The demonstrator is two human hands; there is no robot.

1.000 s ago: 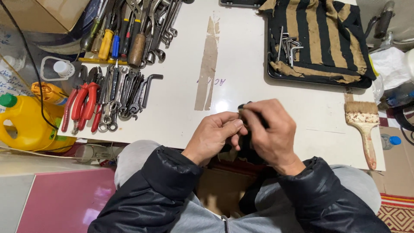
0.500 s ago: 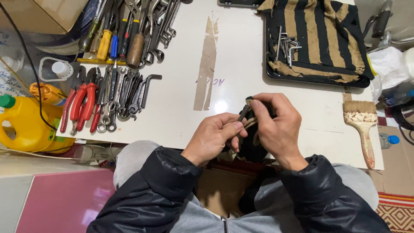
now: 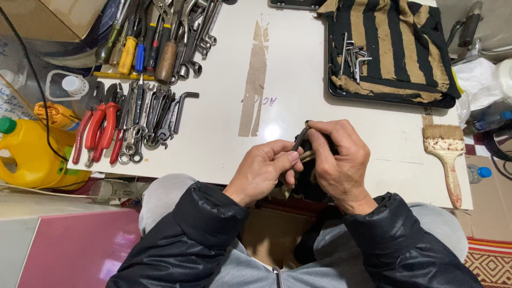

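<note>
left hand [image 3: 265, 169] pinching thin dark tool [image 3: 300, 140]; right hand [image 3: 337, 160] gripping perhaps the same tool

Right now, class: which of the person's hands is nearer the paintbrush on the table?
Right. The right hand lies just left of the paintbrush; the left hand sits farther left, beyond it.

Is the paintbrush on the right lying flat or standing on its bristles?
Lying flat. The paintbrush rests on the white table, bristles toward the far edge and handle pointing back at the person, clear of both hands.
</note>
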